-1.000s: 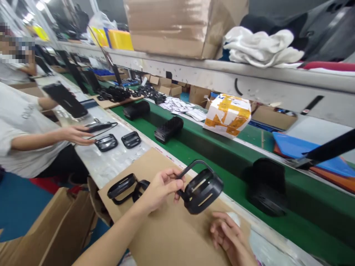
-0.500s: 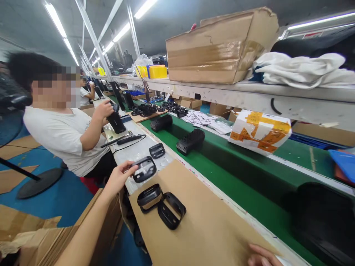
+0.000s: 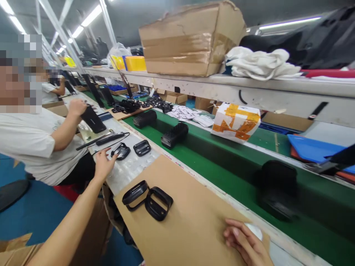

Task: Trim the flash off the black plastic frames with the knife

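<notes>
My left hand reaches over the light work surface with its fingers spread, at the near edge of a black plastic frame. Whether a fingertip still touches that frame I cannot tell. Another black frame lies just right of it. Two more black frames, an upright-edged one and one leaning against it, rest on the cardboard sheet. Above the sheet's right end, my right hand is loosely curled with fingers apart, nothing visible in it. A white item shows behind it, partly hidden.
A co-worker's hand holds a black speaker-like unit at left. A corded tool lies nearby. Black units sit on the green conveyor. A taped white box and shelf stand beyond.
My left hand has moved forward and left, set the black frame down by the corded tool and spread its fingers. My right hand has come further into view. The camera view has turned right.
</notes>
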Motion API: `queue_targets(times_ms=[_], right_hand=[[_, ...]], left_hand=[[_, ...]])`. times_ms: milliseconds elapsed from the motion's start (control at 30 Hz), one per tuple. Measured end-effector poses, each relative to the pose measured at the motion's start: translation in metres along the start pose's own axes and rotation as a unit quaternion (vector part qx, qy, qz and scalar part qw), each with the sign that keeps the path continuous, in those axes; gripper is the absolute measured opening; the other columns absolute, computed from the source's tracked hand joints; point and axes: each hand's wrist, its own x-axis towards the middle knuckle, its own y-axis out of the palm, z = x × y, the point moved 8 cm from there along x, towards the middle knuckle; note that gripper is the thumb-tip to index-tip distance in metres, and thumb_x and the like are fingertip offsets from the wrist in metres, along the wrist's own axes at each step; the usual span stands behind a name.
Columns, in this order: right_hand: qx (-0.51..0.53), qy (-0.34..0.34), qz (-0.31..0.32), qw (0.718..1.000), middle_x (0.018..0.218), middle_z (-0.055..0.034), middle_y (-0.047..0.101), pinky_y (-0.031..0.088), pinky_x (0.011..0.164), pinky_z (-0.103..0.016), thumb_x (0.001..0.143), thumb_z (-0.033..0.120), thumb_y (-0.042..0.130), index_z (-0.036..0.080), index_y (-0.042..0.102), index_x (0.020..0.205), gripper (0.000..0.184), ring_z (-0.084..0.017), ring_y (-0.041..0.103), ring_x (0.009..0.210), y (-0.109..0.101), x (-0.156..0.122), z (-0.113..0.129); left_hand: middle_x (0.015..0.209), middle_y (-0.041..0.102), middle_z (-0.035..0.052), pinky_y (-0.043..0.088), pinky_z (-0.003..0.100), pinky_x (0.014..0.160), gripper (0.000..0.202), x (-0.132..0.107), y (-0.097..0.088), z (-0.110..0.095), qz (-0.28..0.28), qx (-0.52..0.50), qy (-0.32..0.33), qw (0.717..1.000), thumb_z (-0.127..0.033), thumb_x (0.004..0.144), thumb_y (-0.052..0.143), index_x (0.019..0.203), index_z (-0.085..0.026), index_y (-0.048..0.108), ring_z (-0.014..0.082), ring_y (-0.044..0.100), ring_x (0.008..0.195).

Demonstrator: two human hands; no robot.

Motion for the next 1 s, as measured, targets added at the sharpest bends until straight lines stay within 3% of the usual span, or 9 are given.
queue_targets(times_ms=[33, 100, 233, 333, 467, 633, 767, 867, 1000], right_hand=[[-0.006, -0.001, 0.008, 1.000, 0.085, -0.0092, 0.075, 0.058, 0.079, -0.037, 0.080, 0.073, 0.080, 0.022, 0.082, 0.106, 0.057, -0.024, 0.068, 0.074, 0.000, 0.001, 0.000], [-0.020, -0.003, 0.033, 0.999, 0.086, -0.0098, 0.075, 0.057, 0.079, -0.039, 0.080, 0.075, 0.080, 0.020, 0.082, 0.107, 0.060, -0.025, 0.069, 0.075, 0.001, 0.004, -0.001], [-0.025, -0.016, 0.064, 0.997, 0.090, -0.0098, 0.076, 0.055, 0.081, -0.041, 0.089, 0.069, 0.076, 0.020, 0.079, 0.112, 0.055, -0.025, 0.070, 0.078, 0.001, 0.006, -0.001], [0.003, -0.036, 0.076, 0.996, 0.090, -0.0078, 0.076, 0.053, 0.078, -0.037, 0.094, 0.062, 0.074, 0.019, 0.077, 0.113, 0.046, -0.021, 0.069, 0.076, 0.003, 0.004, 0.002], [0.033, -0.058, 0.076, 0.995, 0.086, -0.0054, 0.075, 0.053, 0.075, -0.033, 0.094, 0.059, 0.076, 0.018, 0.075, 0.111, 0.045, -0.018, 0.069, 0.071, 0.006, 0.004, 0.004], [0.027, -0.070, 0.061, 0.995, 0.083, -0.0045, 0.075, 0.055, 0.073, -0.033, 0.088, 0.066, 0.077, 0.017, 0.074, 0.107, 0.052, -0.017, 0.070, 0.067, 0.004, 0.008, 0.010], [0.001, -0.096, 0.015, 0.995, 0.084, -0.0025, 0.073, 0.051, 0.067, -0.029, 0.092, 0.061, 0.074, 0.018, 0.073, 0.107, 0.045, -0.014, 0.063, 0.063, -0.014, -0.012, 0.043], [-0.080, -0.120, -0.036, 0.989, 0.086, -0.0009, 0.072, 0.046, 0.070, -0.028, 0.097, 0.041, 0.072, 0.021, 0.074, 0.105, 0.022, -0.016, 0.062, 0.074, -0.041, -0.051, 0.078], [-0.486, -0.091, -0.134, 0.859, 0.086, -0.0019, 0.071, 0.044, 0.080, -0.033, 0.093, 0.018, 0.065, 0.023, 0.070, 0.086, 0.009, -0.022, 0.065, 0.086, -0.081, -0.102, 0.098]], left_hand=[[0.141, 0.057, 0.0235, 0.051, 0.046, 0.105, 0.062, -0.010, 0.000, -0.013, 0.027, -0.002, 0.034, 0.999, -0.053, 0.084, 0.061, 0.130, -0.010, 0.067, 0.0383, 0.063, 0.117], [0.125, 0.070, 0.0165, 0.053, 0.045, 0.102, 0.055, -0.039, 0.014, -0.046, 0.161, -0.021, 0.100, 0.982, -0.062, 0.086, 0.060, 0.116, -0.018, 0.074, 0.0381, 0.066, 0.112], [0.138, 0.070, 0.0100, 0.048, 0.040, 0.114, 0.045, -0.128, 0.051, -0.119, 0.422, -0.044, 0.265, 0.866, -0.054, 0.082, 0.081, 0.119, -0.029, 0.080, 0.0374, 0.062, 0.129], [0.143, 0.066, 0.0098, 0.051, 0.037, 0.110, 0.029, -0.183, 0.077, -0.156, 0.489, -0.015, 0.348, 0.800, -0.037, 0.080, 0.083, 0.108, -0.030, 0.081, 0.0355, 0.063, 0.130], [0.131, 0.070, 0.0096, 0.055, 0.032, 0.097, 0.005, -0.224, 0.096, -0.195, 0.520, -0.066, 0.365, 0.770, -0.031, 0.084, 0.077, 0.084, -0.027, 0.075, 0.0337, 0.068, 0.120], [0.133, 0.071, 0.0114, 0.055, 0.039, 0.103, 0.019, -0.259, 0.116, -0.233, 0.630, -0.238, 0.208, 0.709, -0.043, 0.090, 0.077, 0.090, -0.025, 0.072, 0.0382, 0.063, 0.127], [0.111, 0.077, 0.0128, 0.061, 0.045, 0.088, 0.037, -0.301, 0.150, -0.248, 0.709, -0.366, -0.020, 0.603, -0.054, 0.087, 0.075, 0.102, -0.021, 0.072, 0.0374, 0.074, 0.101], [0.106, 0.078, 0.0178, 0.059, 0.054, 0.095, 0.046, -0.328, 0.172, -0.255, 0.724, -0.429, -0.151, 0.520, -0.051, 0.084, 0.074, 0.112, -0.014, 0.075, 0.0424, 0.074, 0.103], [0.117, 0.078, 0.0165, 0.055, 0.061, 0.104, 0.054, -0.338, 0.188, -0.260, 0.707, -0.479, -0.223, 0.470, -0.044, 0.084, 0.069, 0.129, -0.015, 0.072, 0.0442, 0.071, 0.116]])
